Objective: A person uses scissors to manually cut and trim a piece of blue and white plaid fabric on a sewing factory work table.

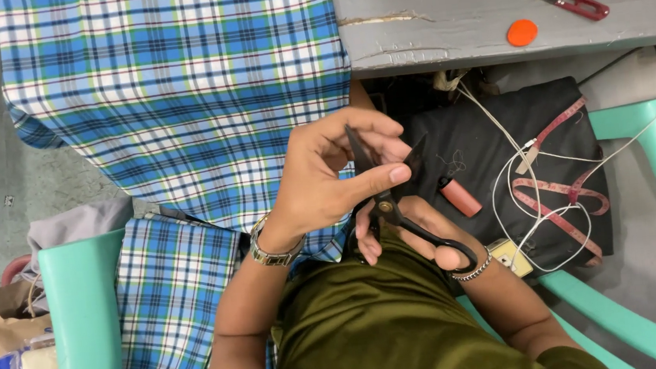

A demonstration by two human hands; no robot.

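Presently, both hands grasp black metal scissors (392,195): left hand (328,180) at blades, right hand (419,236) clenching handles; blades open.

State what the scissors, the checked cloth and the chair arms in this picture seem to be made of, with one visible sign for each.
Scissors: likely metal, dark matte blades and black looped handles.
Checked cloth: woven fabric, probably cotton; it drapes and folds softly.
Chair arms: seemingly moulded plastic, smooth mint green with a slight sheen.
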